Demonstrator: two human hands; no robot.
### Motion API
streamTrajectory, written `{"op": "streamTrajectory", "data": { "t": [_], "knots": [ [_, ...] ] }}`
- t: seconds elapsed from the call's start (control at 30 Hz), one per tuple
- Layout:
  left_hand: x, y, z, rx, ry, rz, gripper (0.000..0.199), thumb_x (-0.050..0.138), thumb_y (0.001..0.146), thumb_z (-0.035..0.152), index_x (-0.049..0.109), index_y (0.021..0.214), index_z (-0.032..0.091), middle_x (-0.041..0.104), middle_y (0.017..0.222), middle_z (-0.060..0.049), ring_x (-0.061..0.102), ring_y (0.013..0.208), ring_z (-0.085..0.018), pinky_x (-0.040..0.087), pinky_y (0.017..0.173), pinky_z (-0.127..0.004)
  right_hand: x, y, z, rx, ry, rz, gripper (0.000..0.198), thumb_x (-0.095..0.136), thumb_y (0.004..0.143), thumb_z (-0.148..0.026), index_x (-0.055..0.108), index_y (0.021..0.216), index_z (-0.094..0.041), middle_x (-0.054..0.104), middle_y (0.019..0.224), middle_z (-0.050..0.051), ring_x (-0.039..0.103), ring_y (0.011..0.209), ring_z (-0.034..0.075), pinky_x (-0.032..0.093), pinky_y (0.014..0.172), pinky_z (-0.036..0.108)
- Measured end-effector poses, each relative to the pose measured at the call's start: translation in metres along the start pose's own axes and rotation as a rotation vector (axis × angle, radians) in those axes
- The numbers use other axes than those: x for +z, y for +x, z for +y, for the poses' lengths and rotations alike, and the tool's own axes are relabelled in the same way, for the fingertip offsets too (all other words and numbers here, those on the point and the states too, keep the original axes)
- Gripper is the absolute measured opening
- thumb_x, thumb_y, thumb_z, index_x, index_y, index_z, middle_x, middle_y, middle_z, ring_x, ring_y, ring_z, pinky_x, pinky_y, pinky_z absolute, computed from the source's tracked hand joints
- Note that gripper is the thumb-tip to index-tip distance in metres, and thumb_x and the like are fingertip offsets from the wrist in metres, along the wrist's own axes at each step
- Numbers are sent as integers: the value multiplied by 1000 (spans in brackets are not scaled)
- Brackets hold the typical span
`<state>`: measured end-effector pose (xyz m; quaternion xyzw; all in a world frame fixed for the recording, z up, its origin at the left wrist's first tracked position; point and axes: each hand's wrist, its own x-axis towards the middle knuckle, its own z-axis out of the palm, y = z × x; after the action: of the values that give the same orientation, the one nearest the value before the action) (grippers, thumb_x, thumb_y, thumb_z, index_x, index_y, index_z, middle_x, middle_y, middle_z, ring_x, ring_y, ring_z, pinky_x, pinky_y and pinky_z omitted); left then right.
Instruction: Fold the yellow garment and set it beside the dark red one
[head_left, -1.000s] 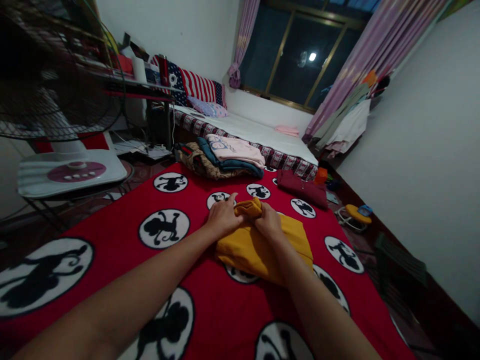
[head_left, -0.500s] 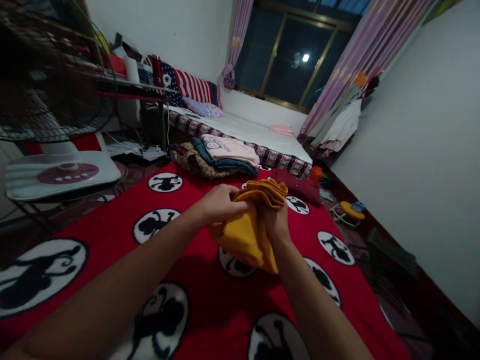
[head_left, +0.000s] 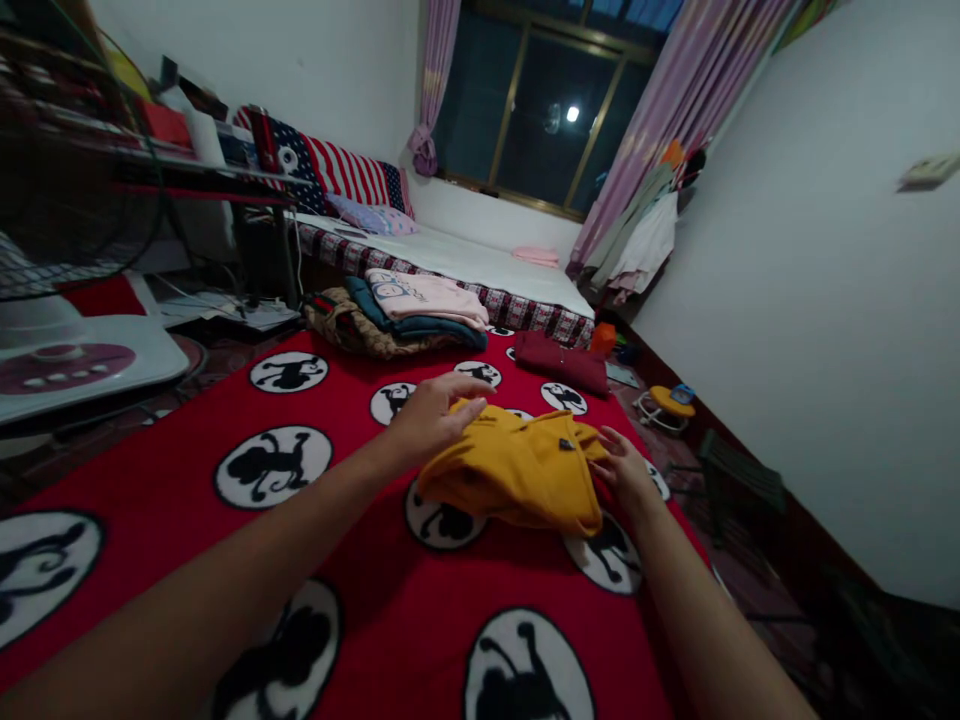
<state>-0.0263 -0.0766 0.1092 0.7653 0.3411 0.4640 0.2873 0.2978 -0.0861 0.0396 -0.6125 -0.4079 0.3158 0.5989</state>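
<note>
A mustard-yellow garment (head_left: 517, 465) lies loosely folded on the red blanket (head_left: 405, 620), with a small dark tag near its upper right. At its upper left edge is my left hand (head_left: 433, 415), open, fingers stretched out over the cloth and thumb apart. My right hand (head_left: 626, 472) is open at the garment's right edge, fingers spread and fingertips close to or touching the fabric; exact contact is hard to tell. Beyond them rests a folded maroon garment (head_left: 562, 362). To its left sits a stack of folded clothes with a pink top (head_left: 427, 298) uppermost.
A fan (head_left: 67, 350) stands at the left, near a cluttered desk (head_left: 217, 180). Behind the blanket is a bed with a white sheet (head_left: 480, 265). On the right, a yellow-seated stool (head_left: 670, 402) and a dark folding stool (head_left: 742, 470) stand by the wall.
Both hands have let go of the bunched yellow garment, which now lies flatter on the blanket. My hands have moved apart, the right one to the right. The view has turned slightly right.
</note>
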Motion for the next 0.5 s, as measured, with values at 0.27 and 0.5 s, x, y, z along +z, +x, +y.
{"op": "streamTrajectory", "data": {
  "t": [0.27, 0.5],
  "knots": [
    [31, -14, -54, -40, 367, -113, 27, 55, 82, 26, 71, 103, 19, 66, 115, -8, 60, 107, -23, 45, 97, -35, -31, -18, -8, -105, -457, 0, 53, 65, 69, -57, 61, 105, -18, 69, 104, 13, 66, 90, 25, 52, 69, 34],
    [26, -7, -81, -455, 413, -110, 67, 56, 80, 58, 50, 133, 17, 67, 115, -15, 64, 103, -32, 49, 87, -42, 16, -41, 5, -86, -789, -73, 78, 66, 68, -63, 50, 130, -19, 66, 114, 14, 63, 105, 30, 48, 89, 43]
  ]
}}
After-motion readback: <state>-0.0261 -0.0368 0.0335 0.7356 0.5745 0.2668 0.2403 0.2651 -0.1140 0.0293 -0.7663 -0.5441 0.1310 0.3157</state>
